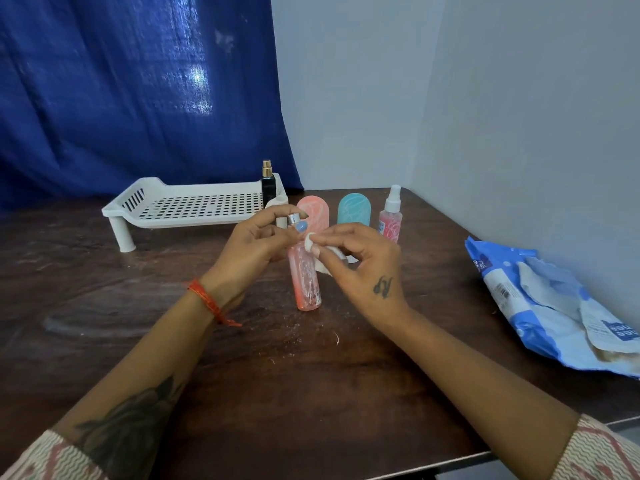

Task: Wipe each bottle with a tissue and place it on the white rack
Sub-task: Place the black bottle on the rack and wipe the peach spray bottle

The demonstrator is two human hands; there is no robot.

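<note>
Presently, the dark brown wooden table [173,289] carries everything, and positions below are given relative to the white perforated plastic rack [194,206] standing on legs at its far side. One black bottle with a gold spray top [268,185] already stands at the rack's right end, presumably wiped. To the right of the rack, a pink arched bottle [317,213], a teal arched bottle [354,209] and a clear pink spray bottle with a white nozzle [391,216] wait upright in a row. Far right of the rack lies a blue-and-white tissue packet [540,303], torn open. In front of the rack's right end, the left hand [249,247] pinches the neck of a tall pink transparent bottle [306,282], steadying it upright on the table. The right hand [360,265] pinches a small white tissue [323,254] against the bottle's upper side, evidently wiping.
</note>
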